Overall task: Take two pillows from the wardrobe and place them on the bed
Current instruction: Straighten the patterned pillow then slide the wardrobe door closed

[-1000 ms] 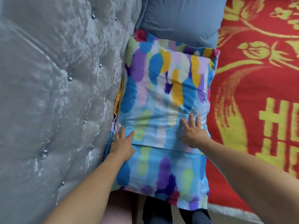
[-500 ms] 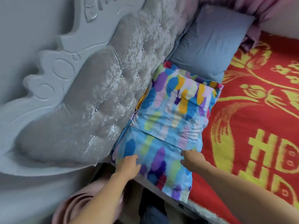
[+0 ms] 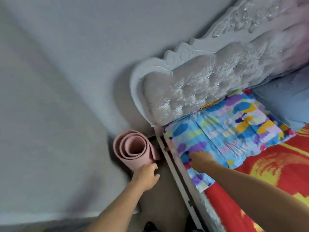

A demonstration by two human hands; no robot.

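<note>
While right hand (image 3: 199, 159) rests flat on colourful pillow (image 3: 234, 124), grip apart, placing seems finished; left hand (image 3: 145, 175) empty, fingers loose; next: withdraw.

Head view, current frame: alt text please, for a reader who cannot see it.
A multicoloured pillow lies on a red bed against a tufted grey headboard, the right hand resting on its near end. A blue pillow lies beyond it; the left hand is off the bed beside a rolled pink mat.

2 pillows: 1 multicolour pillow (image 3: 234, 126), 1 grey-blue pillow (image 3: 284, 99). 1 rolled pink mat (image 3: 133, 148). 1 headboard (image 3: 192, 87). 2 hands: left hand (image 3: 145, 176), right hand (image 3: 200, 159).
</note>
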